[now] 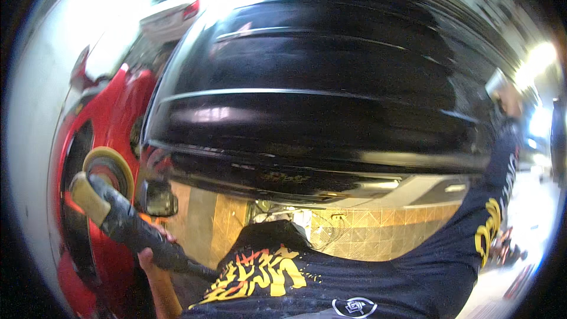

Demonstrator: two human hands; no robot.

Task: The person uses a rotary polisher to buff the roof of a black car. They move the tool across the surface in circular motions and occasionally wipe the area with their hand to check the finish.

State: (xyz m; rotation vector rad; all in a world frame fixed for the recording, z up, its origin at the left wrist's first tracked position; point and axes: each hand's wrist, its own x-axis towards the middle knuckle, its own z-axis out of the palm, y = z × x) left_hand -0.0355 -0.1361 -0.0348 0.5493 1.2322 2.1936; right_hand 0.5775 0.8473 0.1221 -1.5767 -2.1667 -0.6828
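Note:
My left hand [155,277] is wrapped round the dark body of a power polisher [133,224], held out to the left with its round, pale yellow pad [125,162] facing away from me. Before me spreads the glossy black roof of a car [307,65]. Over on the far right, my right hand [509,103] is stretched out beside the roof, its fingers closed on a small white object [497,84]. Blur and distance hide what kind of object that is. The polisher is apart from the black roof.
A red vehicle [109,121] stands close on the left, behind the polisher. The black car's side mirror [159,198] juts out near the tool. Beyond is a white car [168,15]. Tan floor tiles [384,230] show below the car, with a dark cable [336,230] on them.

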